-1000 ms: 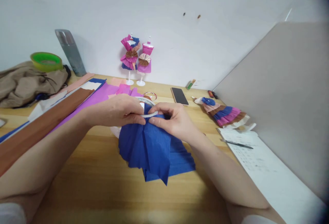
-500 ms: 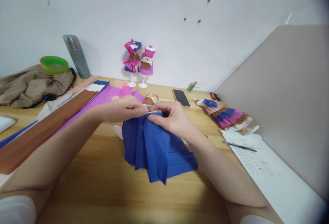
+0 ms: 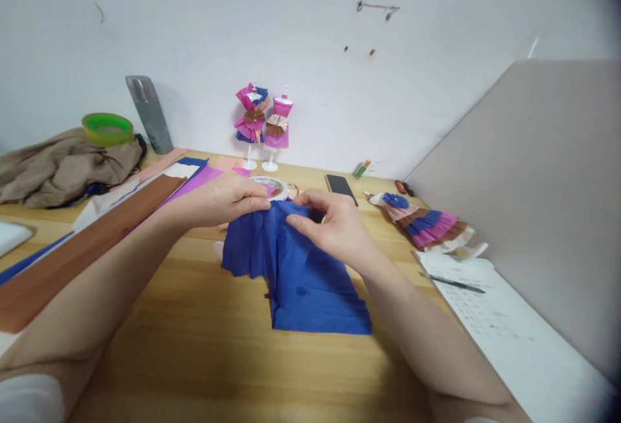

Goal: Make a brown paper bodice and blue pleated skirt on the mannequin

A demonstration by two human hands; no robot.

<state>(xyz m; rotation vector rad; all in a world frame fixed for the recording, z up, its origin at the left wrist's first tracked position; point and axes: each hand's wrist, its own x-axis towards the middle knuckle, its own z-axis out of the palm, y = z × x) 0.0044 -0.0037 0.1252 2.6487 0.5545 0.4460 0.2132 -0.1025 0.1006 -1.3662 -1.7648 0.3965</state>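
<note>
A sheet of blue crepe paper [image 3: 315, 287] hangs from my hands in loose folds, its lower part spread over the table. My left hand [image 3: 228, 196] pinches the gathered top edge between thumb and forefinger. At the same edge, just to the right, my right hand [image 3: 334, 219] has its thumb in front of the paper and its forefinger along the top, closed loosely on it. Right behind the fingers lies a roll of tape [image 3: 280, 185], partly hidden by them.
Crepe paper strips [image 3: 111, 235] lie along the left. Two small dress forms [image 3: 262, 119] stand at the wall, near a flask [image 3: 150, 116]. A phone [image 3: 341, 185], a layered paper dress [image 3: 429, 222] and a pen [image 3: 458, 282] on written paper [image 3: 504, 326] are rightward.
The blue paper's pleats have loosened and it spreads flatter at lower right. My right thumb and forefinger have parted slightly. The tape roll now shows behind the hands; the view has tilted up slightly.
</note>
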